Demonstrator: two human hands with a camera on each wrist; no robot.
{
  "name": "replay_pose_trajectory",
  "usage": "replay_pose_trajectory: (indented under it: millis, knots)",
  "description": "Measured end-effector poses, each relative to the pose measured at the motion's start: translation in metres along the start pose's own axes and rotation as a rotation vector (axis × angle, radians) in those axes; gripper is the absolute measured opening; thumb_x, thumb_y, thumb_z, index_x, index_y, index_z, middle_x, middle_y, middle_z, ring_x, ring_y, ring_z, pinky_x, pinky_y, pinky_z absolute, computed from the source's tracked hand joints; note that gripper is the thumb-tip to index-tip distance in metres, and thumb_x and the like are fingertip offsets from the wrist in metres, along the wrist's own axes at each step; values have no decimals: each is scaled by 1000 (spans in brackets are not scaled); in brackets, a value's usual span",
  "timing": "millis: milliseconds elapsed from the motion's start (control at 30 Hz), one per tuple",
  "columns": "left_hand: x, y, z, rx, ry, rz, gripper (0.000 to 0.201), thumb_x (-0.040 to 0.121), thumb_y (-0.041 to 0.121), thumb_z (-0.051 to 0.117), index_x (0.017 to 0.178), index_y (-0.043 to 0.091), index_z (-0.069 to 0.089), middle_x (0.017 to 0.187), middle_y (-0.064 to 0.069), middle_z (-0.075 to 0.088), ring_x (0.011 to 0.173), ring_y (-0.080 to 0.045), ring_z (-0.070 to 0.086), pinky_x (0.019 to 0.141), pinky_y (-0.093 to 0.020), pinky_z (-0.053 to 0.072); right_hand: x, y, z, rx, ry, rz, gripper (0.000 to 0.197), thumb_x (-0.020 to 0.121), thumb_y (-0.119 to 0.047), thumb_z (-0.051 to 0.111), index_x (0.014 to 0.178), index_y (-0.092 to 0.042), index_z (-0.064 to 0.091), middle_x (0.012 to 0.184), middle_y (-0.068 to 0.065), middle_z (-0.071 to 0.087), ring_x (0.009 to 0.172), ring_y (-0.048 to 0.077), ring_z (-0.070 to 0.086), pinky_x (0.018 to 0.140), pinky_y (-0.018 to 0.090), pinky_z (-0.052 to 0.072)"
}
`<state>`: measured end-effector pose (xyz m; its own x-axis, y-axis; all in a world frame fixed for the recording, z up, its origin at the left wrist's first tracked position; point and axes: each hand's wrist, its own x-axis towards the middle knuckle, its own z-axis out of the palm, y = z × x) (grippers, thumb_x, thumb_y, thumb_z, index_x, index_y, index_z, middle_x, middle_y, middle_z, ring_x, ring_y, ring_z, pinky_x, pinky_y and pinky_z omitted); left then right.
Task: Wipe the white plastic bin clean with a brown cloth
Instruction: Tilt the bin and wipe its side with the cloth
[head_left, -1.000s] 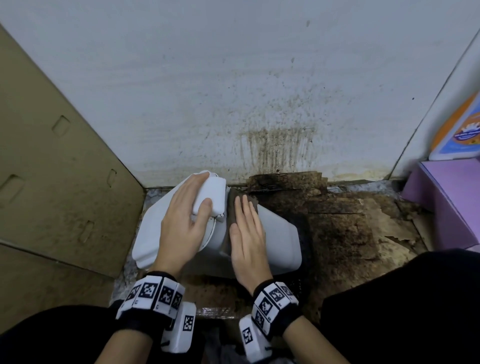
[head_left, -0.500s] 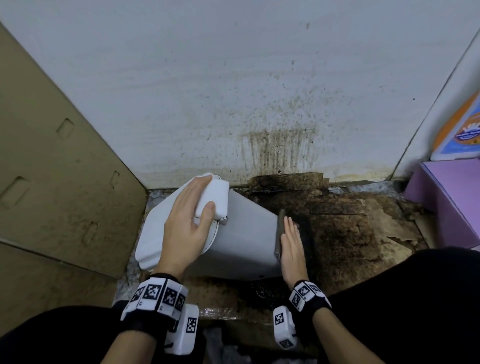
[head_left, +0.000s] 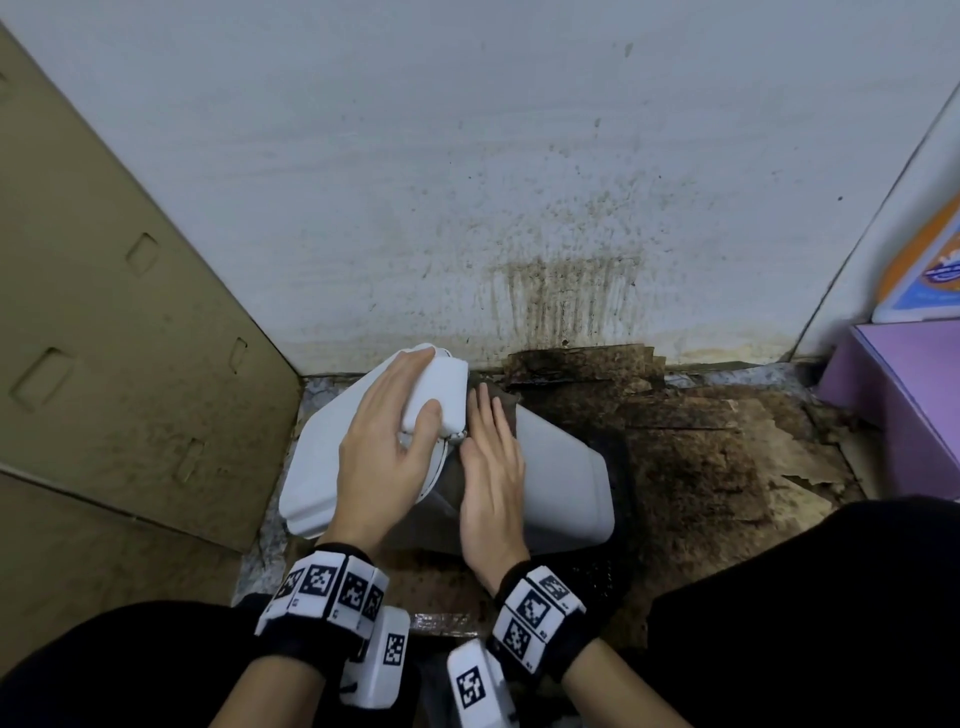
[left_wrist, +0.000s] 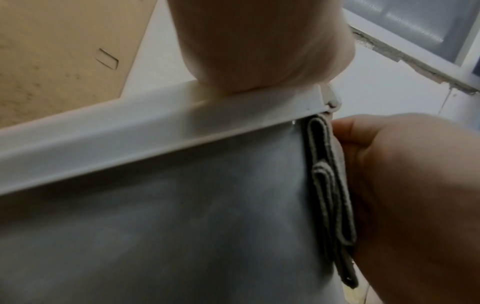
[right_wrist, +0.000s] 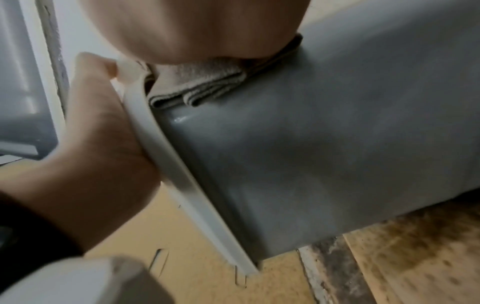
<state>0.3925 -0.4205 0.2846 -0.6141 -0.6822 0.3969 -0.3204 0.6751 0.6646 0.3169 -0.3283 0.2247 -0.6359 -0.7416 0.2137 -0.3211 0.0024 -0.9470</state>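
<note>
The white plastic bin (head_left: 566, 483) lies on its side on the floor, lid end to the left. My left hand (head_left: 395, 431) grips the lid's raised block and rim, thumb on the near side. My right hand (head_left: 491, 467) lies flat with straight fingers on the folded brown cloth (head_left: 510, 404), pressing it onto the bin's upper side just beside the rim. In the left wrist view the folded cloth (left_wrist: 330, 185) sits between the right hand (left_wrist: 415, 185) and the bin wall (left_wrist: 182, 216). The right wrist view shows the cloth (right_wrist: 197, 82) tucked against the rim, which the left hand (right_wrist: 103, 144) holds.
A brown cardboard sheet (head_left: 104, 338) leans at the left. The white wall (head_left: 519, 182) behind is stained. Dirty, dark cardboard (head_left: 701, 441) covers the floor to the right. A purple box (head_left: 909, 395) stands at the far right. My black-clad knees fill the lower corners.
My right hand slid the cloth right to the bin's base end, then came back left to the rim. The left hand kept its hold on the lid.
</note>
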Motion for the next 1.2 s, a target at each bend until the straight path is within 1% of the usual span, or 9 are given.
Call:
replay_pose_trajectory:
  millis: [167, 333, 433, 500, 600, 700, 767, 1000, 1200]
  knots:
    - [1, 0, 0, 3, -13, 5, 48, 103, 37, 45, 149, 28, 49, 153, 19, 47, 147, -3, 37, 119, -35, 36, -5, 28, -16, -169, 10, -94, 51, 109, -31, 18, 160, -26, 21, 168, -16, 15, 155, 5, 8, 125, 30, 11]
    - [1, 0, -2, -19, -1, -13, 48, 101, 39, 45, 148, 30, 50, 150, 27, 45, 146, -2, 38, 119, -36, 36, -19, 95, -44, -239, 41, 22, 54, 106, -41, 15, 159, -29, 19, 168, -14, 15, 156, 5, 8, 127, 38, 15]
    - [1, 0, -3, -23, -1, -18, 48, 101, 39, 45, 148, 31, 50, 150, 28, 45, 146, -2, 38, 119, -38, 37, -32, 131, -60, -238, 72, 161, 52, 106, -40, 17, 157, -32, 16, 167, -17, 8, 154, -3, 0, 127, 38, 9]
    - [2, 1, -2, -21, 1, -19, 47, 101, 38, 46, 148, 32, 50, 151, 22, 48, 146, -3, 38, 118, -40, 38, -36, 140, -65, -205, 82, 252, 54, 105, -35, 19, 158, -28, 19, 165, -18, 5, 148, -15, -7, 126, 29, 2]
    - [2, 4, 0, -20, 9, -35, 47, 101, 37, 47, 147, 32, 51, 151, 19, 49, 145, -3, 39, 118, -39, 38, -33, 137, -61, -203, 114, 277, 58, 103, -33, 17, 158, -19, 24, 167, -8, 12, 145, -19, -7, 121, 12, -5]
    - [2, 4, -1, -22, 14, -52, 48, 100, 39, 45, 147, 33, 51, 152, 18, 49, 145, -3, 40, 118, -39, 38, -31, 129, -52, -223, 142, 206, 59, 102, -41, 12, 157, -23, 23, 165, -10, 15, 154, -1, 6, 127, 29, 6]
    - [3, 4, 0, -15, 15, -51, 49, 99, 40, 44, 147, 32, 51, 152, 16, 50, 145, -4, 40, 117, -40, 39, -29, 115, -42, -215, 153, 173, 55, 102, -42, 13, 155, -29, 21, 165, -12, 16, 154, -1, 7, 128, 38, 12]
    - [3, 11, 8, 2, 31, -51, 48, 98, 38, 49, 146, 32, 53, 151, 19, 51, 145, 1, 38, 117, -29, 37, -9, 19, -2, -101, 149, 32, 53, 103, -39, 15, 155, -32, 18, 165, -16, 16, 151, -8, 4, 124, 20, 3]
    - [4, 11, 7, 8, 11, -58, 49, 99, 38, 50, 148, 33, 50, 153, 19, 49, 147, 4, 34, 118, -27, 34, 1, 20, -6, -116, 97, -7, 55, 105, -38, 16, 159, -27, 19, 165, -18, 13, 152, -6, 4, 125, 22, 5]
